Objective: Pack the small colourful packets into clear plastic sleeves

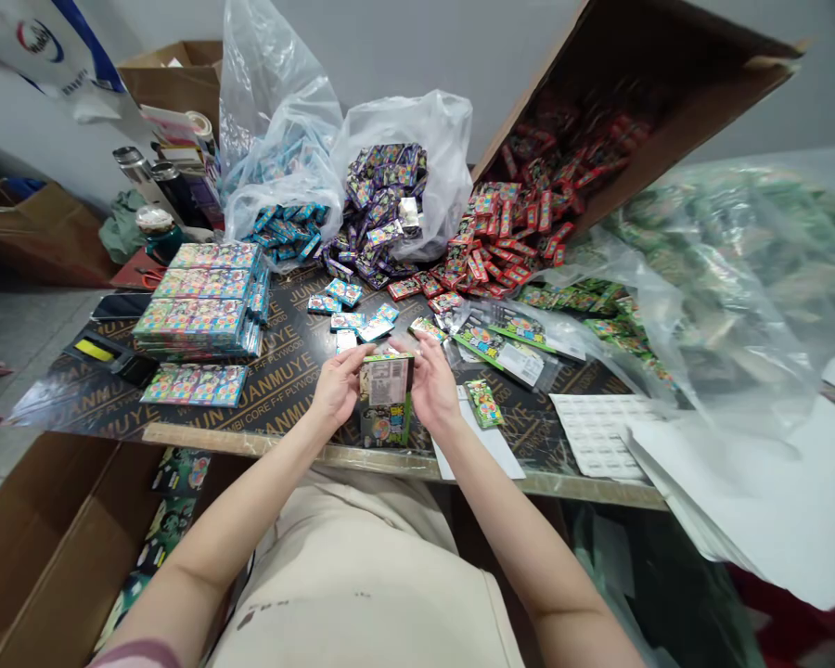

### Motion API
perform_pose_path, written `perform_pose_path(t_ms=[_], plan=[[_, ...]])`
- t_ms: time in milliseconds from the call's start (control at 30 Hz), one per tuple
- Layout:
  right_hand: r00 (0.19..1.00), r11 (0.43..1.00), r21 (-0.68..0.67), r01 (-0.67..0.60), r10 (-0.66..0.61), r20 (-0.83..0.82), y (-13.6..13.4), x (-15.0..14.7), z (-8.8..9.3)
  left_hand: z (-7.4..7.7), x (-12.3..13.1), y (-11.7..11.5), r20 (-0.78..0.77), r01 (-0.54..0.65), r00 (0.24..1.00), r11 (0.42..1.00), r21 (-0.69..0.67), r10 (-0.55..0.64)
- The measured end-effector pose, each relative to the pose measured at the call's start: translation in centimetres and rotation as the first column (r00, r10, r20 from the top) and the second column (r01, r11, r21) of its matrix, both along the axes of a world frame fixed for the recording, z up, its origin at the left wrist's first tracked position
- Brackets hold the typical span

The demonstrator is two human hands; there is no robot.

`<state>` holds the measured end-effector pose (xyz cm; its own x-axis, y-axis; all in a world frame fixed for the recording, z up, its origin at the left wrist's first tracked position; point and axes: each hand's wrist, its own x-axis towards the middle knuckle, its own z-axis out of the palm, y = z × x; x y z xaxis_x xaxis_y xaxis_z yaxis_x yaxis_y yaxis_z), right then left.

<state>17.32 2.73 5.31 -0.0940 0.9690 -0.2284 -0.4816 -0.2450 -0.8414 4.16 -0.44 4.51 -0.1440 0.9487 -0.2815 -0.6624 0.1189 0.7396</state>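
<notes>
Between my hands, close to the table's front edge, stands a black and green printed packet [388, 399] with a pale text panel on its upper half. My left hand [338, 385] pinches its left edge, thumb near the top. My right hand [433, 382] grips its right edge; some of those fingers are hidden behind it. Just beyond the hands lie several small blue packets [348, 321]. A small green packet [485, 403] rests right of my right hand, partly over a white paper [491, 445]. Farther right are flat green and black packets [505, 353] in clear plastic.
Wrapped packs form a stack [199, 297] at left. Clear bags hold blue packets [289, 232] and purple packets [382, 186]. Red packets [507, 232] spill from a tilted carton [668, 56]. At right are a large bag [730, 269] and a label sheet [598, 431]. An open carton [56, 547] stands below left.
</notes>
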Motion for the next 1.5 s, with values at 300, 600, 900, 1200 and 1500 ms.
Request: perform_pose_path(t_ms=[300, 600, 900, 1200, 1500], plan=[[0.996, 0.990, 0.142, 0.024, -0.035, 0.080, -0.4, 1.3, -0.7, 0.8, -0.6, 0.6, -0.120, 0.145, 0.982, 0.989, -0.034, -0.148], [0.883, 0.880, 0.462, -0.109, -0.127, 0.452, -0.5, 3.5, -0.7, 3.4, -1.8, 0.8, -0.735, 0.254, 0.676, 0.952, 0.170, -0.049], [0.857, 0.905, 0.347, -0.245, 0.035, 0.514, 0.9, 4.0, 0.3, 3.9, -1.8, 2.4, -0.866, 0.375, 0.487, 0.923, 0.089, -0.115], [0.756, 0.831, 0.428, -0.355, -0.015, 0.655, 2.3, 10.2, -1.8, 4.2, -2.0, 1.2, -0.929, 0.524, 0.343, 0.793, 0.310, 0.137], [0.012, 0.826, 0.117, -0.551, -0.132, 0.991, 3.7, 14.3, -9.4, 3.7, -2.2, 1.5, -0.877, 0.420, 0.477, 0.892, 0.169, -0.059]])
